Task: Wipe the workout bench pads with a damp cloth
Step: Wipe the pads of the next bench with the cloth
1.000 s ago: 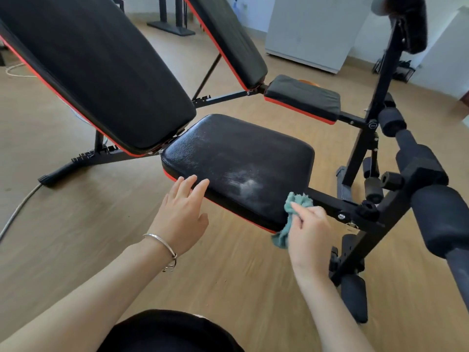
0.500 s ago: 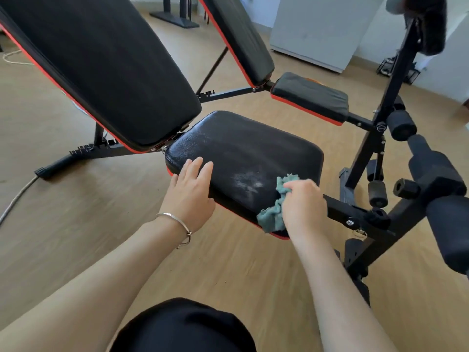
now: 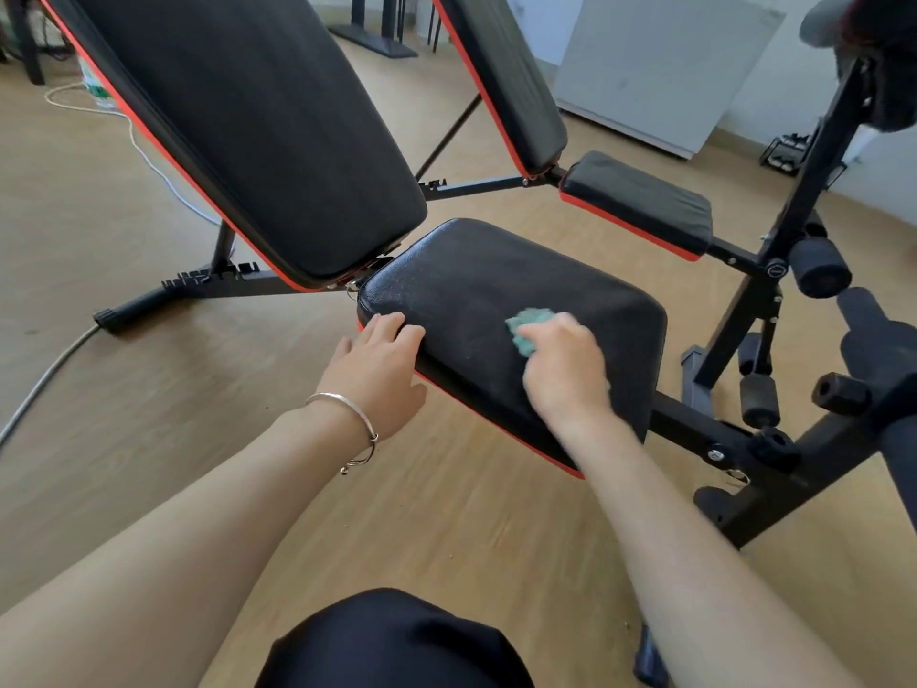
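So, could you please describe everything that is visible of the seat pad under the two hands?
The seat pad is a black cushion with rounded corners, a slightly glossy leather-like cover and a red strip along its lower edge. It lies nearly level on a black metal frame, just below the lower end of the tilted backrest pad. The left hand rests its fingers on the pad's near left corner. The right hand presses a teal cloth onto its top, near the middle.
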